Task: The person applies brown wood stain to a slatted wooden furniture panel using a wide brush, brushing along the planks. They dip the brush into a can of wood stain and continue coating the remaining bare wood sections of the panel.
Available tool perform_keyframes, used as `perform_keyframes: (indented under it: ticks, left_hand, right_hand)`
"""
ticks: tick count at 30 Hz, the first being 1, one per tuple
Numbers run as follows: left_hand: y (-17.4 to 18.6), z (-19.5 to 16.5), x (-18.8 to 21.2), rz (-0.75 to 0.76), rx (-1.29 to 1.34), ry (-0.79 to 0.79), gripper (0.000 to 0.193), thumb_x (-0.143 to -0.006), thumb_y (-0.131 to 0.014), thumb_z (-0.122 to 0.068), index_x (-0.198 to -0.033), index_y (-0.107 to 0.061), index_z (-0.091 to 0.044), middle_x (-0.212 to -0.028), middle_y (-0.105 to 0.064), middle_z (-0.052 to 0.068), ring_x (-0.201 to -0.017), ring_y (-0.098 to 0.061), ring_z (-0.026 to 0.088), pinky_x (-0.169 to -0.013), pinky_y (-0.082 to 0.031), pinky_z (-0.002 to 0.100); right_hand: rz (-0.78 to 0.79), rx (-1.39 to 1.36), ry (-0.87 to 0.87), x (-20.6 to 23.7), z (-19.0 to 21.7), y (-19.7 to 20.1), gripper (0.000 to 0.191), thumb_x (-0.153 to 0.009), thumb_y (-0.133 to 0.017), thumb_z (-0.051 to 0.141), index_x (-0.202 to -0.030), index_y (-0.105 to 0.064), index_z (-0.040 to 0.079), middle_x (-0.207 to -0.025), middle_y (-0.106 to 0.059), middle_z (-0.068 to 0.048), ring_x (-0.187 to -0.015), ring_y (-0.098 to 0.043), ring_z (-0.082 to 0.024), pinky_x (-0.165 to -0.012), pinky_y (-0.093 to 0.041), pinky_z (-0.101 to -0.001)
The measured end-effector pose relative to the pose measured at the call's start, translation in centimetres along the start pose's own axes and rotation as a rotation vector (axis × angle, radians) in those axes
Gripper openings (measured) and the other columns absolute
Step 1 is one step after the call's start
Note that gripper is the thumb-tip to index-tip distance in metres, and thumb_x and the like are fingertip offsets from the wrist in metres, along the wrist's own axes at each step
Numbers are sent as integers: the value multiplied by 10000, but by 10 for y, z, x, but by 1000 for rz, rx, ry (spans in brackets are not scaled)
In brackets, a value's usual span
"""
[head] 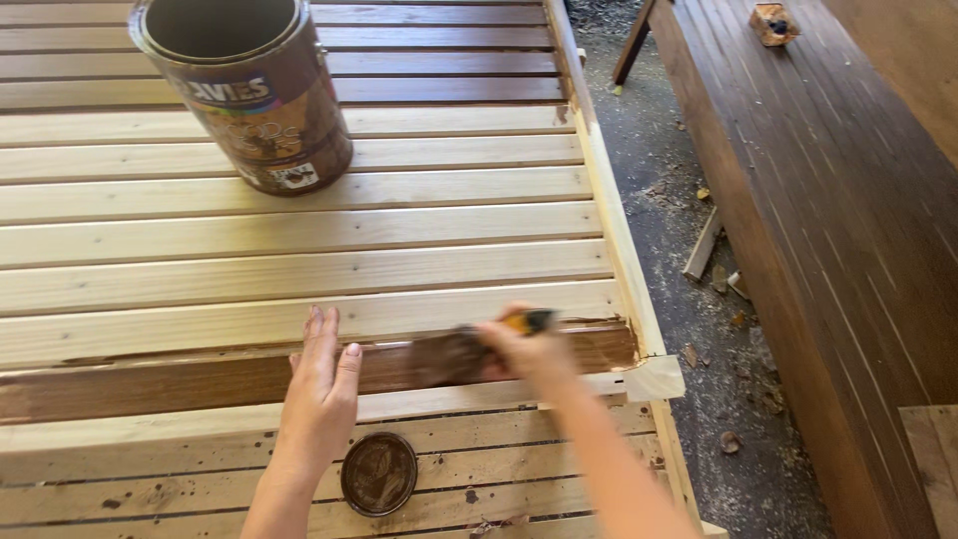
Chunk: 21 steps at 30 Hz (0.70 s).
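Below, right hand (526,351) clamped on paintbrush (469,351), bristles left of the fist on the dark-stained slat (180,381), left hand (321,384) flat, fingers spread, beside it, stain can (254,100) well beyond, lid (379,473) near the wrist.

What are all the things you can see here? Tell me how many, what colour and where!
Slatted wooden frame: one, pale wood, fills the left; one near slat stained dark brown.
Tin can: one, brown, open, standing on the slats at top left.
Can lid: one, round, brown-smeared, lying on the lower slats.
Paintbrush: one, yellow handle, on the stained slat.
Dark stained panel: one, brown, at right.
Wood scraps: several, on the grey floor.
Left hand: flat on the slats.
Right hand: gripping the paintbrush.
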<state>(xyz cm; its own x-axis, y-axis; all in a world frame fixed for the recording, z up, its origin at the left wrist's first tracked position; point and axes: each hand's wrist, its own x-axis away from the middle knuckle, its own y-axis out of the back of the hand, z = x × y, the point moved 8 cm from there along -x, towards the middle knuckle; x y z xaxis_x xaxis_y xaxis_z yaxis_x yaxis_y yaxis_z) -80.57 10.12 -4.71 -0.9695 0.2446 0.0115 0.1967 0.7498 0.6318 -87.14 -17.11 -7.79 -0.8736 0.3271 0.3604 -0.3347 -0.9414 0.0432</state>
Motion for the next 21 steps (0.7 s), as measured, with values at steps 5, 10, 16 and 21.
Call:
perform_keyframes:
  ticks: [5, 10, 16, 21]
  left_hand:
    - [52, 10, 5, -110, -18, 59, 650, -1008, -408, -355, -1575, -304, -54, -1676, -211, 171, -1572, -134, 286, -1245, -43, 487]
    - [72, 4, 8, -156, -17, 61, 652, -1006, -390, -349, -1572, -292, -40, -1683, -206, 168, -1580, -113, 279, -1241, -32, 462]
    - [41, 3, 3, -53, 5, 118, 678, -998, -365, -395, -1583, -247, -73, -1691, -158, 122, -1571, -83, 243, -1240, -3, 444]
    - [24, 11, 1, -23, 28, 123, 671, -1010, -352, -410, -1580, -246, -72, -1692, -150, 126, -1576, -68, 246, -1239, -7, 463]
  right_hand:
    - [82, 88, 373, -6, 23, -184, 242, -886, -822, 221, -776, -677, 63, -605, -654, -13, -511, -616, -76, -452, -505, -227]
    - [242, -63, 183, -28, 14, -149, 215, -894, -791, 202, -788, -692, 43, -623, -641, -33, -470, -607, -96, -410, -487, -250]
    - [-225, 306, -165, -3, 16, 132, 163, -814, -813, 270, -813, -740, 124, -611, -647, -66, -463, -548, -137, -406, -424, -289]
    - [-222, 240, 92, 14, 47, 231, 125, -874, -760, 158, -908, -723, 43, -792, -733, -135, -590, -693, -186, -519, -579, -288]
